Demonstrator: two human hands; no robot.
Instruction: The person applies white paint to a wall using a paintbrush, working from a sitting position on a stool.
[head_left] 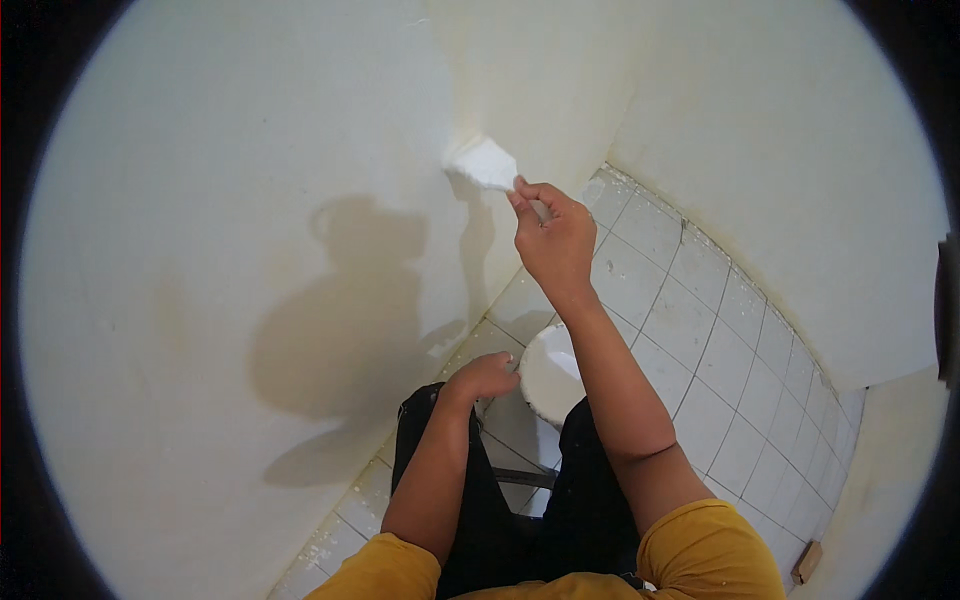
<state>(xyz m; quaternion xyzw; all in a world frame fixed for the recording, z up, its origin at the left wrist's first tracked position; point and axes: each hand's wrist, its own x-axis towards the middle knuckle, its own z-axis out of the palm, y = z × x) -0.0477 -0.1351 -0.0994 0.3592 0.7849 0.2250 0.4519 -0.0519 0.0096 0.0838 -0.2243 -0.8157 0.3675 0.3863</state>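
My right hand (555, 235) reaches up and forward, pinching the narrow end of a flat white paintbrush (484, 163). The brush's wide edge rests against the white wall (200, 150), where a yellowish streak runs above it. Over my left knee, my left hand (485, 377) hangs loosely with nothing seen in it, its fingers partly in view beside a bucket (550, 375). White stuff that looks like paint fills the bucket, which stands on the floor between my legs. My right forearm covers part of its rim.
White floor tiles (660, 270) with dark joints and white specks run to the right. Another wall (780, 170) meets the first at a corner ahead. A small brown block (806, 562) lies at lower right. A dark bar (525, 478) crosses below my legs.
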